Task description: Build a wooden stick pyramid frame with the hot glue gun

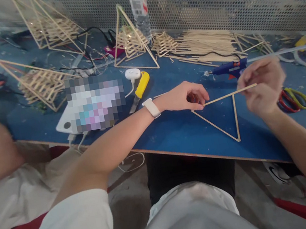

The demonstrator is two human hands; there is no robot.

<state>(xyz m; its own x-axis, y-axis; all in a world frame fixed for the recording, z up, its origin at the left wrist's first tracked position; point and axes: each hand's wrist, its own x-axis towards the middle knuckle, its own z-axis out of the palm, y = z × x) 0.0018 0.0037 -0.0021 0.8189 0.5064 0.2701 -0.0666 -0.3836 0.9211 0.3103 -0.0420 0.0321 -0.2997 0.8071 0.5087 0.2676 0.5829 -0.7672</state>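
Seemingly fitting a thin stick [217, 99] across two joined sticks [236, 116], over the blue table [174, 134] — pinched in the left hand [185, 97], crossing a curled right hand [264, 86]; cannot tell if gripped there. Likely calls for steadying and aligning corners.

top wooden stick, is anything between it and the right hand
Nothing visible stands between the top wooden stick and the right hand; the stick's right end overlaps the hand in view. The blue glue gun lies beyond the stick.
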